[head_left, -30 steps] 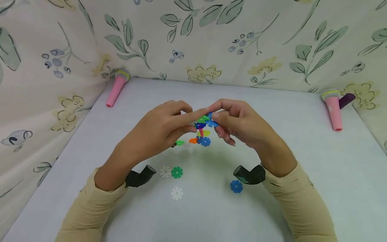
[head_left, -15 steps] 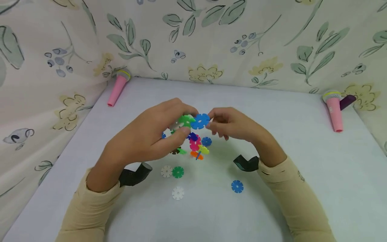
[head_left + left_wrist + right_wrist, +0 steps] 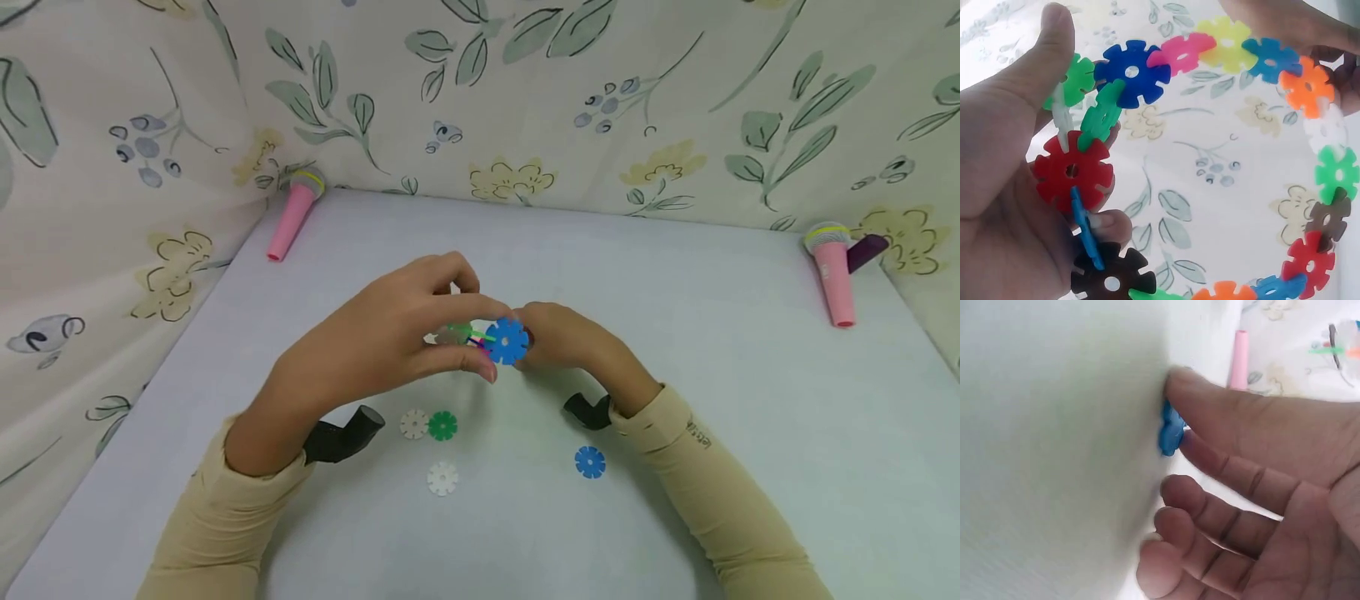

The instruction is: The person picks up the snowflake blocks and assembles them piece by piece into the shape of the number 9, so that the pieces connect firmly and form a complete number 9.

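My left hand (image 3: pixel 375 350) holds a chain of notched plastic snowflake discs (image 3: pixel 1094 172) between thumb and fingers. In the left wrist view the many-coloured discs, slotted together edge to edge, curve round in a large loop; its lower part is cut off. From the head, a blue disc (image 3: pixel 512 357) on the chain faces the camera beside the left fingertips. Down at the table, my right hand (image 3: pixel 562 337) pinches a loose blue disc (image 3: pixel 1171 436) between thumb and index finger, its other fingers loosely curled. The left hand and chain hide much of the loop in the head view.
Loose discs lie on the white table (image 3: pixel 510 533): clear (image 3: pixel 413 434), green (image 3: pixel 444 436) and white (image 3: pixel 442 489) at centre left, blue (image 3: pixel 590 472) at right. Pink toy microphones (image 3: pixel 291 221) lie at the far corners, a purple piece (image 3: pixel 867 252) beside one. Floral cloth (image 3: pixel 525 108) hangs behind.
My right hand has let go of the chain's blue disc and moved down to a blue disc on the table. The left hand keeps the chain, which has turned and sunk slightly.
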